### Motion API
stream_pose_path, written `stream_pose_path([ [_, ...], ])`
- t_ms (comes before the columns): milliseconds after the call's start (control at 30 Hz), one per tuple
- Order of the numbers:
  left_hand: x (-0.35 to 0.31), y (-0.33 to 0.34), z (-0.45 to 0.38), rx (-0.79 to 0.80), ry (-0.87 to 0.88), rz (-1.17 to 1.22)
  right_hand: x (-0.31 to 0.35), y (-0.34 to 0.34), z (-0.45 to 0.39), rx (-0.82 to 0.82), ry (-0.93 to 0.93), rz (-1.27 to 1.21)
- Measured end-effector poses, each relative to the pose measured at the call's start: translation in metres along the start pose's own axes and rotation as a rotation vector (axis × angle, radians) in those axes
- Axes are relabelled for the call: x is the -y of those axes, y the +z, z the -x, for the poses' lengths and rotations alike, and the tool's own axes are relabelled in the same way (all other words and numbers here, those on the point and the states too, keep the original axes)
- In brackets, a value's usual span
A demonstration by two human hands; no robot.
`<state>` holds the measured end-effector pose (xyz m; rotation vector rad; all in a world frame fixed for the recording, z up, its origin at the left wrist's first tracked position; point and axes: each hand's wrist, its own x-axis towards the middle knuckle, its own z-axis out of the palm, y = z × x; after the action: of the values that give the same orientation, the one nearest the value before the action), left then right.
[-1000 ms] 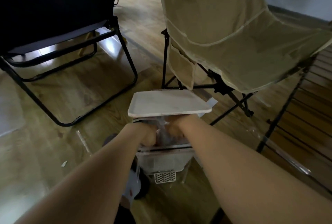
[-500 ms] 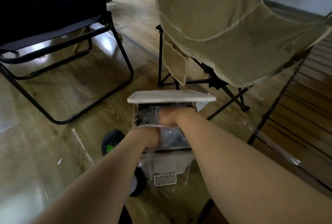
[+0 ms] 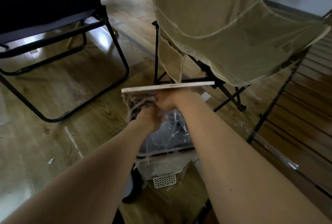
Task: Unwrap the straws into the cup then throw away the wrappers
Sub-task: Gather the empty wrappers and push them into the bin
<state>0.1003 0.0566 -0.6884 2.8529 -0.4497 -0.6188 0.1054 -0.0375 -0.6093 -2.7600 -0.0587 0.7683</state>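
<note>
A beige fabric folding chair (image 3: 224, 31) is filling the upper right of the view, and a black metal-framed folding chair (image 3: 53, 31) is standing to its left, both on the shiny wooden plank floor (image 3: 75, 101). Between them and nearer the person, a small white plastic bin with a honeycomb-patterned front (image 3: 161, 171) is sitting on the floor, its pale flat wooden lid (image 3: 167, 86) raised.

Compared with a second ago, the lid is tipping much further: its top face was plainly showing then, and now only its thin edge is visible. The opening below has become exposed, with a heap of crumpled clear plastic wrappers (image 3: 167, 130) lying inside the bin's clear liner.

The right hand (image 3: 168, 98) is reaching furthest in, just under the lid; whether it is propping the lid or holding something, I cannot tell, since its fingers are hidden. The left hand (image 3: 149, 117) has shifted up beside it and is curling round a bundle of pale, thin wrapper strips (image 3: 138, 105) at the bin's left rim.

This looks like the closing step: the wrappers are being pushed into the bin. The straws and cup are out of view. A loose clear wrapper strip (image 3: 72, 139) is lying on the floor to the left, probably needing collection.
</note>
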Motion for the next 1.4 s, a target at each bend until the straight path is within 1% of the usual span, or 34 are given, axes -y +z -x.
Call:
stream_pose_path([
  [67, -0.002, -0.004, 0.001, 0.164, 0.017, -0.024, -0.003, -0.007, 0.002, -0.036, -0.007, 0.032],
  [133, -0.004, -0.015, 0.012, 0.225, 0.002, 0.073, -0.004, -0.014, 0.011, -0.029, -0.007, 0.038],
  [167, -0.005, -0.024, 0.019, 0.226, 0.018, 0.116, -0.004, -0.016, 0.015, -0.024, -0.007, 0.03],
  [233, -0.006, -0.04, 0.026, 0.188, 0.068, 0.154, -0.007, -0.021, 0.024, -0.008, 0.0, -0.001],
  [300, -0.008, -0.057, 0.037, 0.167, 0.082, 0.135, -0.008, -0.024, 0.032, 0.0, 0.058, -0.043],
  [400, -0.011, -0.081, 0.057, 0.116, 0.119, 0.058, -0.007, -0.029, 0.04, 0.003, 0.084, -0.046],
  [500, -0.013, -0.102, 0.078, 0.135, 0.157, -0.044, -0.009, -0.036, 0.045, -0.008, 0.123, -0.027],
  [567, -0.017, -0.117, 0.096, 0.114, 0.181, -0.016, -0.007, -0.041, 0.051, 0.005, 0.133, 0.007],
  [700, -0.021, -0.135, 0.121, -0.055, 0.211, 0.105, 0.006, -0.048, 0.068, 0.105, 0.118, 0.121],
  [800, -0.021, -0.131, 0.127, -0.204, 0.178, 0.159, 0.014, -0.044, 0.098, 0.013, 0.076, 0.142],
  [867, -0.022, -0.121, 0.125, -0.333, 0.161, 0.187, 0.014, -0.035, 0.122, -0.058, 0.061, 0.034],
  [933, -0.026, -0.11, 0.125, -0.404, 0.132, 0.213, 0.008, -0.024, 0.149, -0.176, 0.072, -0.061],
  [1000, -0.034, -0.106, 0.13, -0.41, 0.096, 0.223, -0.005, -0.013, 0.177, -0.363, 0.113, -0.069],
  [1033, -0.037, -0.103, 0.132, -0.395, 0.069, 0.217, -0.013, -0.006, 0.192, -0.489, 0.136, -0.043],
  [1100, -0.04, -0.099, 0.136, -0.373, 0.037, 0.205, -0.034, 0.009, 0.225, -0.694, 0.236, -0.012],
  [1167, -0.036, -0.091, 0.137, -0.347, 0.027, 0.208, -0.059, 0.025, 0.262, -0.837, 0.364, -0.073],
  [1200, -0.033, -0.086, 0.136, -0.324, 0.024, 0.208, -0.074, 0.034, 0.281, -0.878, 0.447, -0.096],
  [1233, -0.03, -0.081, 0.136, -0.299, 0.022, 0.209, -0.089, 0.042, 0.298, -0.909, 0.538, -0.119],
  [1300, -0.028, -0.074, 0.141, -0.242, 0.023, 0.239, -0.119, 0.056, 0.326, -0.871, 0.712, -0.178],
  [1333, -0.028, -0.07, 0.145, -0.21, 0.025, 0.242, -0.133, 0.062, 0.336, -0.82, 0.764, -0.211],
  [1400, -0.028, -0.063, 0.152, -0.157, 0.053, 0.24, -0.154, 0.07, 0.343, -0.704, 0.789, -0.245],
])
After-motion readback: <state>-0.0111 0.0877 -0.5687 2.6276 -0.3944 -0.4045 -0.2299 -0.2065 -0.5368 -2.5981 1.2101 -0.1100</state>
